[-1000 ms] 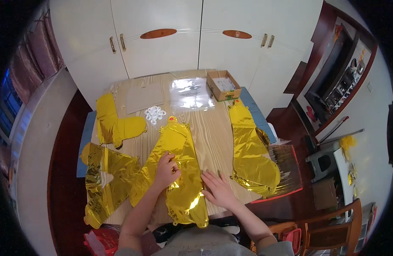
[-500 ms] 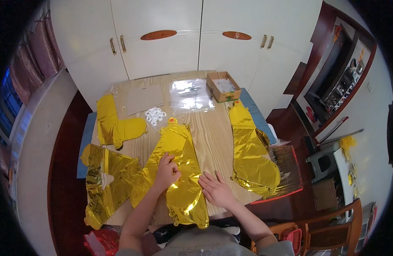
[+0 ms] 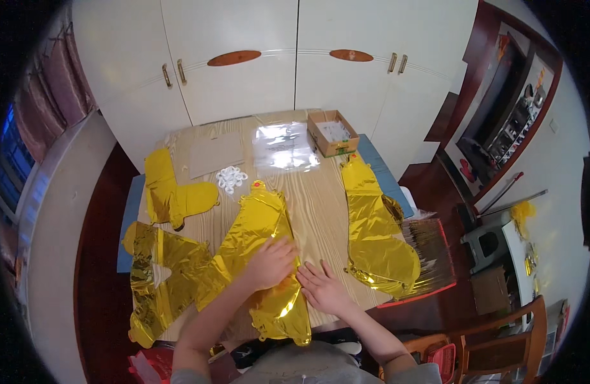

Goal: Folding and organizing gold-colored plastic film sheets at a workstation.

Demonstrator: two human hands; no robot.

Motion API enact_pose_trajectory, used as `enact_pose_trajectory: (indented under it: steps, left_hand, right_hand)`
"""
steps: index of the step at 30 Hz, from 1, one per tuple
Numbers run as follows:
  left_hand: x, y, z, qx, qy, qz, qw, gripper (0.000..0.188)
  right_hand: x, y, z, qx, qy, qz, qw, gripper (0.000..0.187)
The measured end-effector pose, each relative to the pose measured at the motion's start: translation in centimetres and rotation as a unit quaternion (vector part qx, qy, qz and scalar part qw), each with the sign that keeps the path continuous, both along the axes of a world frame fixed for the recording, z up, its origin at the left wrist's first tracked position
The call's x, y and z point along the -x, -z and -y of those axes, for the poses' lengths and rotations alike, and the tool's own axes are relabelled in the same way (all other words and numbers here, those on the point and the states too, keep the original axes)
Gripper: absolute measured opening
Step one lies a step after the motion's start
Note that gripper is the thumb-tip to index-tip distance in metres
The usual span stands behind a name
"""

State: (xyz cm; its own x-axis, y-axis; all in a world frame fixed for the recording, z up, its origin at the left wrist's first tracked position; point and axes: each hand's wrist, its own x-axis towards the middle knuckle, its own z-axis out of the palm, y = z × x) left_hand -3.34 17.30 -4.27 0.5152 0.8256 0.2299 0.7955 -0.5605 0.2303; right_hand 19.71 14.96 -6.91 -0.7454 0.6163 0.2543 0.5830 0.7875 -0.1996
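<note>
A flat, uninflated gold foil balloon lies lengthwise before me at the middle of the table, a small red spot on its far tab. My left hand rests on the foil near its right edge, fingers stretched toward the right. Beside that same edge, my right hand lies flat and open, its fingertips at the foil's border. Neither hand grips anything. Another gold foil balloon lies to the left, against or partly under the middle one; I cannot tell which.
Further gold foil balloons lie at the far left and right. Behind are white rings, a grey-brown sheet, a clear plastic bag and a cardboard box. A wooden chair stands at lower right.
My left hand has shifted right across the foil, and its bent fingers have straightened. The right hand stays by the balloon's edge. The view has tilted slightly.
</note>
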Motion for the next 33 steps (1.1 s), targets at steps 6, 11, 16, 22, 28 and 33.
enact_pose_trajectory:
  steps: [6, 11, 16, 22, 28, 33]
  left_hand:
    - [-0.5, 2.1, -1.2, 0.019, 0.002, -0.052, 0.998, 0.051]
    - [0.0, 3.1, -3.1, 0.019, -0.016, -0.072, 0.997, 0.059]
    - [0.6, 2.4, -5.7, 0.015, -0.038, -0.078, 0.996, 0.062]
    - [1.4, 2.3, -9.3, 0.04, -0.064, -0.118, 0.99, 0.077]
    - [1.6, 0.8, -11.5, 0.087, -0.087, -0.137, 0.983, 0.106]
    - [1.5, 0.5, -12.2, 0.081, -0.095, -0.175, 0.977, 0.113]
  right_hand:
    - [0.1, 0.3, 0.1, -0.006, 0.001, -0.023, 1.0, 0.04]
    - [0.0, 0.1, 0.0, -0.008, 0.0, -0.016, 1.0, 0.039]
    - [-0.1, 0.0, 0.1, -0.002, 0.0, -0.027, 1.0, 0.039]
    - [-0.1, 0.3, 0.0, 0.011, 0.0, -0.031, 0.999, 0.04]
    - [-0.1, 0.2, 0.0, 0.026, 0.0, -0.031, 0.999, 0.04]
    - [-0.2, 0.4, -0.3, 0.075, -0.003, -0.061, 0.995, 0.045]
